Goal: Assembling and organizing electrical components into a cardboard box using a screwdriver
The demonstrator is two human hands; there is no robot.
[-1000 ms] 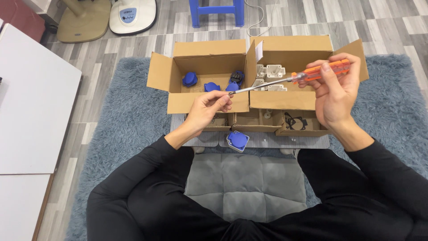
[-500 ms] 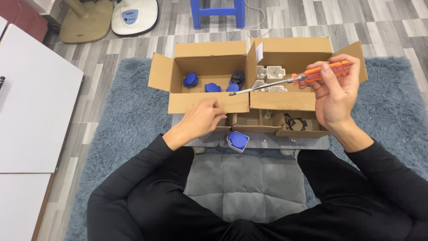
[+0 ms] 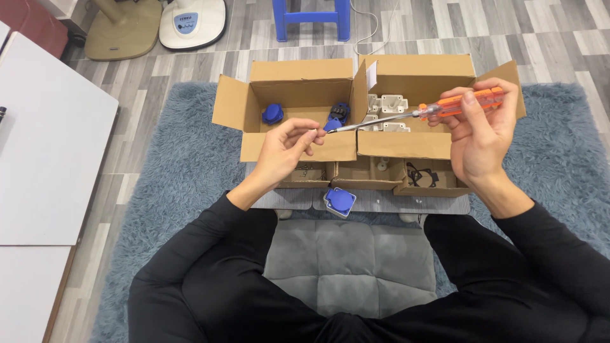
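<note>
My right hand (image 3: 480, 136) grips the orange handle of a screwdriver (image 3: 445, 108), held level above the cardboard boxes with its metal shaft pointing left. My left hand (image 3: 283, 149) pinches its thumb and fingers together right at the shaft's tip; something very small may be between them, too small to make out. Below the tip, the left cardboard box (image 3: 289, 147) holds several blue plastic parts (image 3: 273, 114). The right cardboard box (image 3: 413, 143) holds white plastic housings (image 3: 387, 105). A blue round socket part (image 3: 340, 201) lies on the grey board in front of my lap.
Three small open trays (image 3: 372, 174) with screws and black rings sit in front of the big boxes. A grey cushion (image 3: 349, 267) lies on the blue rug (image 3: 171, 171). A white table (image 3: 44, 140) stands at the left. A blue stool (image 3: 311, 13) and a white appliance (image 3: 190, 22) stand behind.
My left hand dropped toward the small trays half a second ago and has come back up to the screwdriver's tip. My right hand kept the screwdriver nearly still.
</note>
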